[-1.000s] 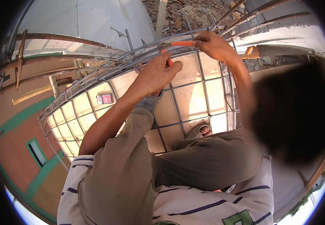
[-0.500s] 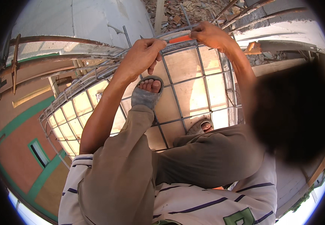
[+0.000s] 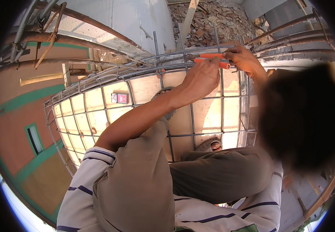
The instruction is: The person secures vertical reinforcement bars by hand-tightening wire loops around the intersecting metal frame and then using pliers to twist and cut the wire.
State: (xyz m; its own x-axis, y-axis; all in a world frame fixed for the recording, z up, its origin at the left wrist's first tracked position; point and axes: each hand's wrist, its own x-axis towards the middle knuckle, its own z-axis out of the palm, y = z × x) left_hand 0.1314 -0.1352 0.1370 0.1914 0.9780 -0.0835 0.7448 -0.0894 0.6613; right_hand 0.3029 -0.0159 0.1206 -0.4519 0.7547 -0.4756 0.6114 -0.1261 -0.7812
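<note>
Orange-handled pincers lie over the upper rebar of the cage, their two handles spread a little. Their head is small and hard to make out. My left hand closes on the lower handle, fingertips near its hollow end. My right hand pinches the end of the upper handle. Under both hands is the steel rebar grid, above pale wooden boards.
My sandalled foot rests inside the cage. A small dark red box lies on the boards. Rusty bars cross at upper left, and broken rubble lies beyond. A dark blurred shape blocks the right side.
My left hand has moved right, close to my right hand. The pincers' two handles now show apart, where one orange length showed before. The view has shifted, bringing the red box fully into sight.
</note>
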